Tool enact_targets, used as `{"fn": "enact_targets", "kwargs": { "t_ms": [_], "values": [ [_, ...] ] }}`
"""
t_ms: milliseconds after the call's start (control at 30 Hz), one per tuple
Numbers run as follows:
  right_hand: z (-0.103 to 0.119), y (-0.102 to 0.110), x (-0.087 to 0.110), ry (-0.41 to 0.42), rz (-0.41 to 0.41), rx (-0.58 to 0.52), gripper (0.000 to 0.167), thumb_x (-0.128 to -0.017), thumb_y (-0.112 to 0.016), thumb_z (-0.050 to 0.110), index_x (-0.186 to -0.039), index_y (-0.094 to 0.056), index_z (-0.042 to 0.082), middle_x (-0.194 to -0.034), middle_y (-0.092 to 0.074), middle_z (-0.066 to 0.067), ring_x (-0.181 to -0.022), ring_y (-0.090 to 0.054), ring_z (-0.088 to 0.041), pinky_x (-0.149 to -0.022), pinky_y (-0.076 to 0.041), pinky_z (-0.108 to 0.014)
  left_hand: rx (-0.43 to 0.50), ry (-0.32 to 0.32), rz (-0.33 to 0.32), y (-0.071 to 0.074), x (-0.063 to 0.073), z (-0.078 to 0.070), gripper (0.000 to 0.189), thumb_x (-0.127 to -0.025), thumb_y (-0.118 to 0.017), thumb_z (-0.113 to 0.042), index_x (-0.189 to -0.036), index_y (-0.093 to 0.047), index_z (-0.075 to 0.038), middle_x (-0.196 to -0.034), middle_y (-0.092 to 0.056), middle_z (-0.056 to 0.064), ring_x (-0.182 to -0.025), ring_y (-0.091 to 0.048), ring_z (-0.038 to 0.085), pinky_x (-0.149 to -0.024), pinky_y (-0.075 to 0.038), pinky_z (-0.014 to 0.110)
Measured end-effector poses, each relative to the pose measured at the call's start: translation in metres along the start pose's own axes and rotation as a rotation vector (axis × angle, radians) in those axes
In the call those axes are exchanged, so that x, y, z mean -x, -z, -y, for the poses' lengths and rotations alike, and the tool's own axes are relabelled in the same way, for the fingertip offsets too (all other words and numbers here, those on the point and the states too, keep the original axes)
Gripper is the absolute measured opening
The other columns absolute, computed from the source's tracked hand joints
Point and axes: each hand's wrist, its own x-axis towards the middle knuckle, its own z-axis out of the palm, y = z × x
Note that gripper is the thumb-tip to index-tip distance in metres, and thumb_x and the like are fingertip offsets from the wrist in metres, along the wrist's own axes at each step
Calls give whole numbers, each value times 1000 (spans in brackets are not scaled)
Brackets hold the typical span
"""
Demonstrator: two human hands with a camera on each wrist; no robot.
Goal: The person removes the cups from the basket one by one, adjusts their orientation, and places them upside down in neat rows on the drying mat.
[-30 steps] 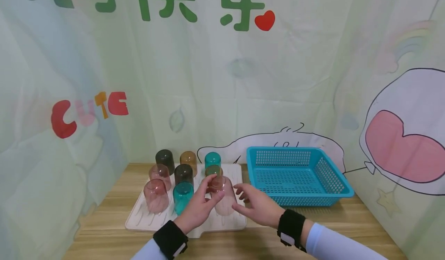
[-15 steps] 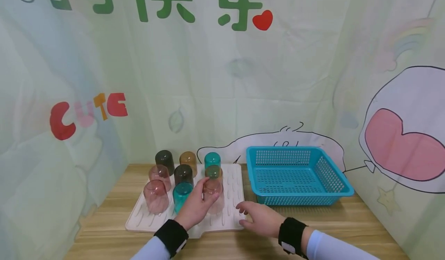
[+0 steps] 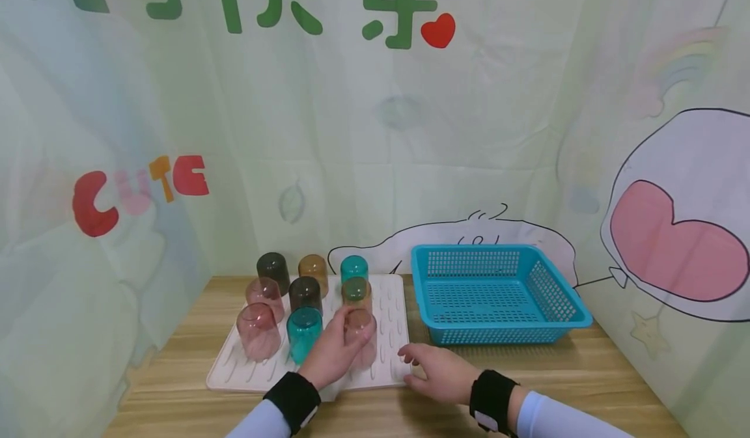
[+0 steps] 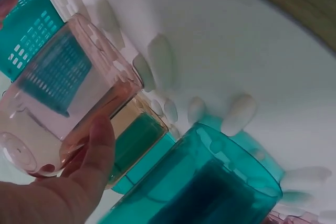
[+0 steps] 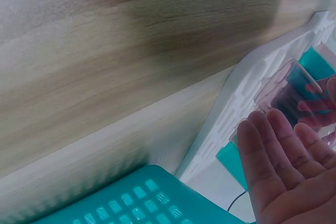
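My left hand (image 3: pixel 331 356) grips a clear pink cup (image 3: pixel 366 348) near its closed base, at the front right of a white ribbed draining tray (image 3: pixel 392 324). The cup is upside down; in the left wrist view its rim is right at the tray's ridges, with thumb and fingers (image 4: pixel 101 140) around the base end. Just left of that hand stands an upturned teal cup (image 3: pixel 305 334), and behind the pink one an amber cup (image 3: pixel 357 289). My right hand (image 3: pixel 442 373) is held beside the tray's right front corner, fingers extended, nothing in it.
Upturned cups in pink (image 3: pixel 259 334), dark grey (image 3: pixel 273 273), brown (image 3: pixel 313 273) and teal (image 3: pixel 354 267) stand in rows on the tray. A blue perforated basket (image 3: pixel 498 335) is at right on the wooden table (image 3: pixel 504 386). A printed curtain (image 3: pixel 363 164) hangs behind.
The pink cup has moved left and settled lower at the tray's front, in my left hand. My right hand has drawn away from it, down and to the right.
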Motion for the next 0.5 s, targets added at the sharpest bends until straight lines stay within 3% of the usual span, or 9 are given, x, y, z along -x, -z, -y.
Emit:
{"fn": "enact_targets", "kwargs": {
  "t_ms": [267, 500],
  "values": [
    [-5, -1, 1, 4, -24, 4, 41, -96, -69, 31, -132, -60, 14, -116, -69, -1, -104, -65, -14, -90, -56, -36, -10, -28, -6, -2, 1, 3, 84, -96, -60, -58, -156, -30, -7, -148, -52, 22, -128, -58, 36, -107, -48, 58],
    [-5, 8, 4, -21, -55, -21, 43, -97, -67, 34, -135, -59, 15, -124, -68, -1, -110, -64, -14, -97, -56, -40, -30, -72, -36, 1, 5, 3, 84, -98, -61, -54, -155, -30, -2, -151, -47, 23, -136, -52, 38, -111, -44, 58]
  ]
}}
